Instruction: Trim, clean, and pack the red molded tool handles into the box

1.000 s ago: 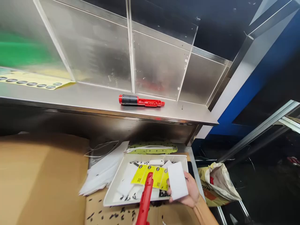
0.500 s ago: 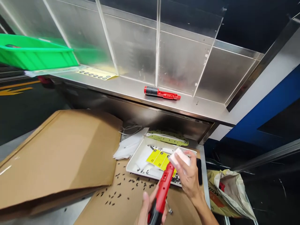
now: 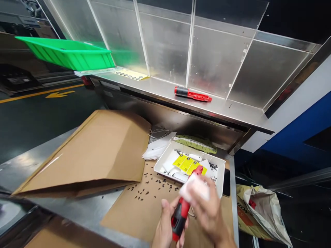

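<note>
My left hand [image 3: 165, 225] is closed round the black grip of a red tool [image 3: 184, 208] that points up and away toward a white tray [image 3: 220, 176]. My right hand [image 3: 209, 215], somewhat blurred, holds a white pad [image 3: 195, 187] pressed against the tool's upper part. The tray holds yellow labels [image 3: 188, 164], white cards and small black bits. A second red and black tool [image 3: 192, 94] lies on the steel shelf [image 3: 160, 90] above.
A large folded cardboard sheet [image 3: 95, 151] lies left on the steel bench, with small black screws [image 3: 152, 187] scattered on cardboard near the tray. A green bin [image 3: 64, 53] sits at the shelf's left end. A crumpled bag [image 3: 261, 213] hangs off the right.
The view has swung left and down. My right hand brought the white pad from beside the tray onto the red tool, and both hands drew closer to me.
</note>
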`<state>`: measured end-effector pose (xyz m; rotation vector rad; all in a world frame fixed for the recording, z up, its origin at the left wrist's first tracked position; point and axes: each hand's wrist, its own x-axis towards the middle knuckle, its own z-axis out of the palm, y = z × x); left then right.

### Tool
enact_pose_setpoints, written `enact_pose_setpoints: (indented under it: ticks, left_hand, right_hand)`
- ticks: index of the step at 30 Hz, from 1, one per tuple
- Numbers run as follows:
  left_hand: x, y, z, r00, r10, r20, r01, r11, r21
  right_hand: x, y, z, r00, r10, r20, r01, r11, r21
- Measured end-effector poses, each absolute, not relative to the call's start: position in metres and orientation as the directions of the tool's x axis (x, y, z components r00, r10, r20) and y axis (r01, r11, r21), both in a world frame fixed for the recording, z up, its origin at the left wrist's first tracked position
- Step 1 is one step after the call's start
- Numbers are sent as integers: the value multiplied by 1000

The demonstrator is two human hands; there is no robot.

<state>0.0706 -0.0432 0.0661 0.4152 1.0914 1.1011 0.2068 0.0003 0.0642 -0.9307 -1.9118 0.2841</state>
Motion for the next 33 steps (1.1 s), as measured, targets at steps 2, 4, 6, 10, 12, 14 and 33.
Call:
enact_pose_setpoints:
  ticks: [2, 4, 6, 10, 12, 14, 33]
  left_hand:
    - [71, -46, 67, 30, 875, -483, -526, 425, 737]
    - [70, -50, 70, 23, 853, -522, -525, 455, 719]
    - [68, -53, 74, 46, 828, -559, -540, 491, 684]
    - [65, -55, 80, 193, 790, -582, -631, 554, 543]
    - [64, -54, 81, 238, 734, -636, -666, 600, 444]
    - [64, -52, 81, 287, 695, -659, -693, 625, 358]
    - [78, -59, 74, 127, 750, -649, -620, 570, 538]
  right_hand:
    - [210, 2, 66, -227, 727, 648, 540, 648, -537]
    - [214, 3, 68, -293, 682, 670, 506, 705, -497]
    - [219, 3, 70, -367, 636, 679, 458, 759, -463]
    - [224, 0, 72, -282, 721, 633, 553, 661, -507]
    - [225, -3, 73, -373, 682, 630, 489, 721, -491]
    - [226, -4, 74, -452, 635, 627, 427, 771, -474]
    - [212, -11, 81, -328, 794, 512, 489, 606, -627]
